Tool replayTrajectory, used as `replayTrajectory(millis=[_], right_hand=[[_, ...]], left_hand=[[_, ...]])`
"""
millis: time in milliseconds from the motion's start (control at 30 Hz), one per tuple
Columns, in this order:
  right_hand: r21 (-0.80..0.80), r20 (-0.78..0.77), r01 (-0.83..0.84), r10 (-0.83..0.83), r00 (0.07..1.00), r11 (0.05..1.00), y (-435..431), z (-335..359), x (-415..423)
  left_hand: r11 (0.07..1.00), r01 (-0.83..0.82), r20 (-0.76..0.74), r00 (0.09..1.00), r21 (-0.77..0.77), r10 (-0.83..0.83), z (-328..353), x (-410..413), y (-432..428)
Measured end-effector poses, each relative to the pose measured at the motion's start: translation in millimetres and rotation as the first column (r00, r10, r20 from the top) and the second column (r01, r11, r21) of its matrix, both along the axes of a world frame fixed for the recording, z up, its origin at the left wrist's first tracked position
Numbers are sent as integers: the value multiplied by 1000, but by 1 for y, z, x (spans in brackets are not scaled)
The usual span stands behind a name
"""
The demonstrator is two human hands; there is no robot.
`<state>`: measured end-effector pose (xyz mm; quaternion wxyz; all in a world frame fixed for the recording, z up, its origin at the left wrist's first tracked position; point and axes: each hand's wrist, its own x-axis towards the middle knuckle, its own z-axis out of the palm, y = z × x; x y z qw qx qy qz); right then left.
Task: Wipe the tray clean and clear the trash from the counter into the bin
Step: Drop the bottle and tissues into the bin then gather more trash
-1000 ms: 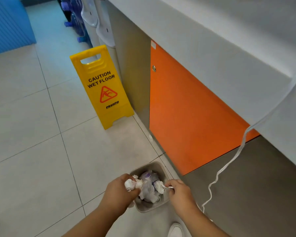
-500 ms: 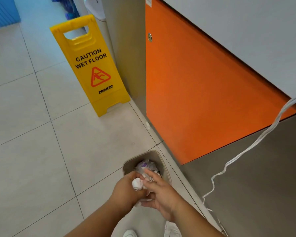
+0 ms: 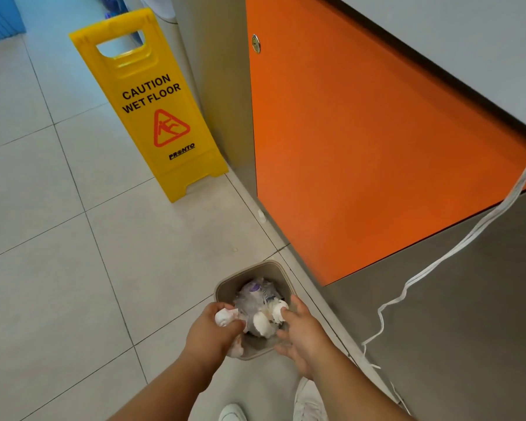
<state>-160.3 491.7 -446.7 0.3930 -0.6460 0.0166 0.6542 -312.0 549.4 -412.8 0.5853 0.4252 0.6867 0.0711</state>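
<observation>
Below, the tiled floor (image 3: 73, 284) meets the counter (image 3: 468, 41) with its orange door (image 3: 362, 147); a yellow wet-floor sign (image 3: 152, 117) stands near its corner. The beige bin (image 3: 255, 264) stands on the floor just beside the counter's base, filled with clear plastic wrapping (image 3: 255, 291) and white paper wads (image 3: 261, 325). The hands are apart over its mouth: the left hand (image 3: 213, 332) grips a crumpled tissue (image 3: 225, 318); the right hand (image 3: 301, 335), fingers spread, touches the topmost wad.
</observation>
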Motion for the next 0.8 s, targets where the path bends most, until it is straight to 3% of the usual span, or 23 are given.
replayTrajectory(millis=[300,433,600,800], right_hand=[[-33,55,-90,92,994,995,-9,17,3],[-22,108,-44,46,993,999,-11,20,6],[38,177,-16,9,984,999,-11,50,17],[177,283,-80,27,959,981,-13,157,39]], left_hand=[[996,-34,99,994,-83,42,4,10,-1],[998,6,21,1000,-61,-5,9,11,3],[985,171,-125,978,32,-166,38,-5,3],[915,369,-130,927,164,-351,128,-14,17]])
